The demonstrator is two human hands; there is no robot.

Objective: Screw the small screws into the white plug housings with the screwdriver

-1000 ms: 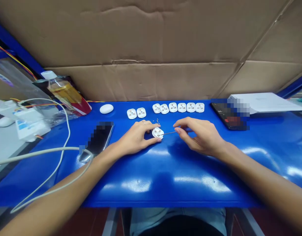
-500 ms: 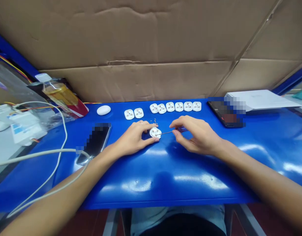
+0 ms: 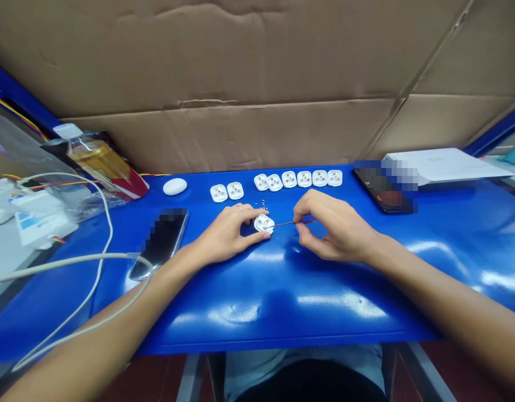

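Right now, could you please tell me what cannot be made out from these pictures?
In the head view:
Thin tool: handle mostly hidden by the right hand.
Small bits near the white piece: too small to identify.
Left phone: screen partly covered by pixelation.

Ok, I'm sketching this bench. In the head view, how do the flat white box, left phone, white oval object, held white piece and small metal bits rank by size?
1. Flat white box
2. Left phone
3. White oval object, held white piece: too alike to rank
4. Small metal bits
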